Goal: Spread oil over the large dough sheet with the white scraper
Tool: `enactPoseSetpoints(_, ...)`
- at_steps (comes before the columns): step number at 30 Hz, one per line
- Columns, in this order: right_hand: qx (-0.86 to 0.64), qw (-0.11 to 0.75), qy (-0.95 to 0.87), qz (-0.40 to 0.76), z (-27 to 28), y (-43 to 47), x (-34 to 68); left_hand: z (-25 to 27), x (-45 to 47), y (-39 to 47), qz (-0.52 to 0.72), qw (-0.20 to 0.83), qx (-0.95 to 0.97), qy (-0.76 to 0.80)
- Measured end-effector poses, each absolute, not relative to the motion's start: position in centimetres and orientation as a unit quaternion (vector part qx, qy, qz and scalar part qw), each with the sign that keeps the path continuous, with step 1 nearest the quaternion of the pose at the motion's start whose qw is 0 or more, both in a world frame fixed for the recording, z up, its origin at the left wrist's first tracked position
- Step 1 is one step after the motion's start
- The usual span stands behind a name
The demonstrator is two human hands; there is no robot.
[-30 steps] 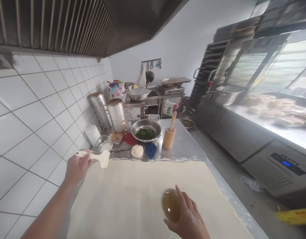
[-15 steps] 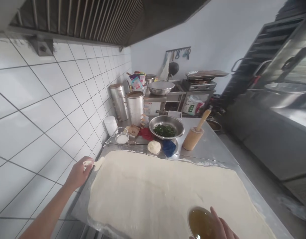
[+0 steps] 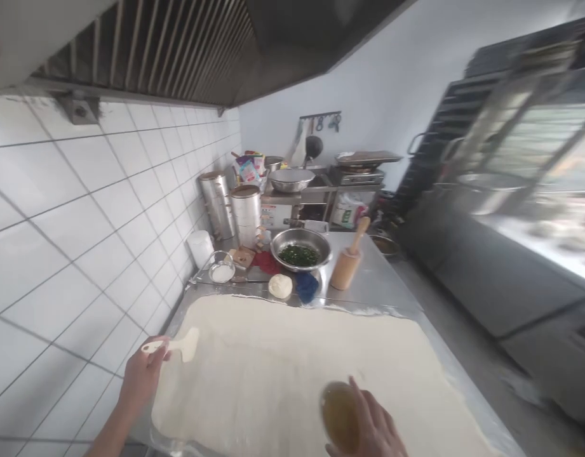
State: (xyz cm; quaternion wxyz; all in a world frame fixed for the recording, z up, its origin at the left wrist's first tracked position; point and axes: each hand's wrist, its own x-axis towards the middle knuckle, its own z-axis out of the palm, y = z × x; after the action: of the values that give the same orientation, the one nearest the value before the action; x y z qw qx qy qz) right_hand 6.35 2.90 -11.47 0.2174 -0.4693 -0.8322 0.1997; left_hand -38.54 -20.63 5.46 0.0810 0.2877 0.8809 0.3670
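Note:
A large rolled-out sheet of pale dough [image 3: 282,362] covers the near part of the steel counter. My left hand [image 3: 142,374] grips the handle of a small cream plastic scraper [image 3: 178,346] over the sheet's left edge. My right hand [image 3: 368,425] holds a small bowl of amber liquid [image 3: 340,416], perhaps oil, above the near right part of the dough.
Beyond the dough stand a dough ball [image 3: 280,285], a blue cloth [image 3: 306,285], a steel bowl of chopped greens [image 3: 300,249], a wooden cylinder with a stick [image 3: 347,265], a small bowl of white powder [image 3: 221,268] and steel canisters [image 3: 247,212]. Tiled wall [image 3: 82,241] left; aisle and steel cabinets right.
The view has shifted. My left hand drew back toward me along the dough's left edge with the scraper. My right hand with the bowl stays over the near right dough.

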Motion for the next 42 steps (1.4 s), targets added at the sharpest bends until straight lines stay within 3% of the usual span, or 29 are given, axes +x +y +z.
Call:
enactPoseSetpoints(4, -0.476, 0.16, -0.826, 0.256, -10.6, 2.2, 4.7, 4.7, -32.5, -17.2, 0.415, 0.098, 0.325, 0.844)
enactPoseSetpoints(9, -0.464, 0.142, -0.825, 0.29, -9.5, 2.1, 2.1, 3.7, -24.3, -10.9, 0.491, 0.219, 0.387, 0.749)
enactPoseSetpoints(13, -0.436, 0.161, -0.832, 0.303, -8.1, 2.1, 0.4, 2.2, -20.6, -7.1, 0.486, 0.287, 0.402, 0.721)
enactPoseSetpoints(22, -0.423, 0.134, -0.831, 0.336, -5.5, 1.7, -0.5, -0.7, -18.7, -4.7, 0.448, 0.32, 0.408, 0.728)
enactPoseSetpoints(26, -0.435, 0.133, -0.829, 0.326, -6.3, 1.8, 0.5, -0.1, -20.6, -5.0, 0.471, 0.302, 0.396, 0.728)
enactPoseSetpoints(31, -0.462, 0.135, -0.826, 0.294, -8.5, 2.5, 2.6, 4.5, -25.9, -7.1, 0.479, 0.233, 0.383, 0.755)
enactPoseSetpoints(37, -0.488, 0.159, -0.82, 0.252, -10.1, 3.5, 7.1, 12.3, -31.3, -11.5, 0.31, 0.073, 0.382, 0.867)
enactPoseSetpoints(42, -0.519, 0.173, -0.811, 0.207, -11.2, 3.9, 11.1, 14.3, -31.3, -12.8, 0.224, 0.079, 0.37, 0.898)
